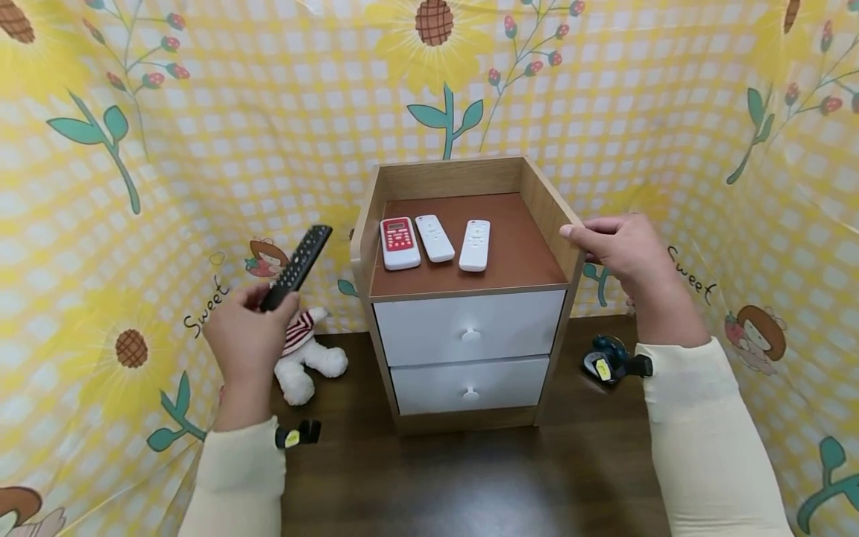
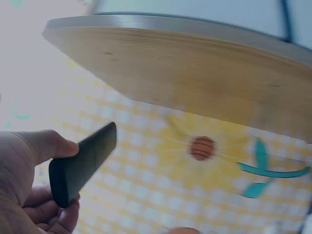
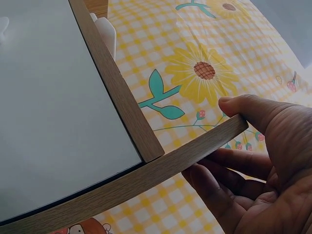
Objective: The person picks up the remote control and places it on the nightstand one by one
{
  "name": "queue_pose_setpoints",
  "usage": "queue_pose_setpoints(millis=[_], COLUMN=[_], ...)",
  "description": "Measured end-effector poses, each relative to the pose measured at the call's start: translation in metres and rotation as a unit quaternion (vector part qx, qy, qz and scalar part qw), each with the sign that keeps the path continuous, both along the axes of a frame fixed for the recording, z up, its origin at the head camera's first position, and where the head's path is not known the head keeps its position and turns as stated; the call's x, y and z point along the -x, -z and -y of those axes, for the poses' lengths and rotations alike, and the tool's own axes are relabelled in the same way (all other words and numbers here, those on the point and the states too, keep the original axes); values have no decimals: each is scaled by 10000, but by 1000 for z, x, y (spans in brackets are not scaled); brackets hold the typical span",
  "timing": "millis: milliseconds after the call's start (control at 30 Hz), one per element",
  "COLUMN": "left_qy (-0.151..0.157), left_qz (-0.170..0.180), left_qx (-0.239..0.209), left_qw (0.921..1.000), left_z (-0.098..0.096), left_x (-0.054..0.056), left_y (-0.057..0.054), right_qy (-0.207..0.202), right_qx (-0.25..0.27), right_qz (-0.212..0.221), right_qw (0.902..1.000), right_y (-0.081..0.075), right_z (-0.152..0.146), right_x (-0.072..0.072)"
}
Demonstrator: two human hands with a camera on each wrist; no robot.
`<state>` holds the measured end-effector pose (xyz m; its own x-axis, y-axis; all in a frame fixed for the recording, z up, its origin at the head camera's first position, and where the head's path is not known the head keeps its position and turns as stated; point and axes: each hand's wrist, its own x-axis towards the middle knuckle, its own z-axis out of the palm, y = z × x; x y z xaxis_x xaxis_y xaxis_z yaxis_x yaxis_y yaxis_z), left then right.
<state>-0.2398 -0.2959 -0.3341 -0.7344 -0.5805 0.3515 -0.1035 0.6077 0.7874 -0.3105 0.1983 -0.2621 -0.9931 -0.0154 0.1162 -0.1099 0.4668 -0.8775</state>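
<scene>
My left hand point(image 1: 250, 328) grips the lower end of a black remote control point(image 1: 297, 267), held up in the air left of a small wooden cabinet point(image 1: 470, 292). In the left wrist view the thumb lies on one side of the black remote point(image 2: 87, 161) and the fingers curl under it. My right hand point(image 1: 627, 250) pinches the top edge of the cabinet's right side panel point(image 3: 195, 144), thumb on one face and fingers on the other. On the brown cabinet top lie a red-and-white remote point(image 1: 400, 245), a white remote point(image 1: 435, 239) and another white remote point(image 1: 475, 246).
Two white drawers point(image 1: 470, 328) with round knobs are closed in the cabinet front. A white plush toy point(image 1: 305, 358) in a striped top sits on the dark floor at left. A dark teal object point(image 1: 604, 358) stands right. Sunflower-patterned cloth point(image 1: 268, 112) surrounds everything.
</scene>
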Motion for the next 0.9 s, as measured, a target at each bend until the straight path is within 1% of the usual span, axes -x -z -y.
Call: queue_pose_setpoints(millis=[67,167,300,433,500,600,700,767,833,900], left_qy=[81,126,133,154,214,305,433,562,670,811], left_qz=[22,81,153,38,-90,-405,-829,-1032,-1177,-1171], left_qx=[136,309,369,421,382,364,457,546,684,761], left_qw=[9999,9994,9991,9990,9990,9980,9946,9916,9884,9869], left_z=[-2,-6,-11,-23,-33,-51,-73,-89,-105,-121], left_x=[3,5,6,4,2,-1,-6,-7,-6,-4], left_y=[-20,-42,-62,-79,-89,-102,-114,-120,-123,-125], right_qy=[18,38,-6,-90,-88,-75,-63,-77,-81,-68], right_qx=[23,116,283,289,284,258,210,172,145,153], right_qz=[47,-49,-249,-225,-206,-173,-165,-160,-158,-167], right_qw=[10000,9999,9993,9993,9993,9995,9996,9997,9997,9997], right_y=[1,3,5,5,4,3,1,0,0,-1], right_z=[-2,-2,2,3,3,2,2,2,1,1], right_x=[0,0,0,0,1,1,0,0,0,0])
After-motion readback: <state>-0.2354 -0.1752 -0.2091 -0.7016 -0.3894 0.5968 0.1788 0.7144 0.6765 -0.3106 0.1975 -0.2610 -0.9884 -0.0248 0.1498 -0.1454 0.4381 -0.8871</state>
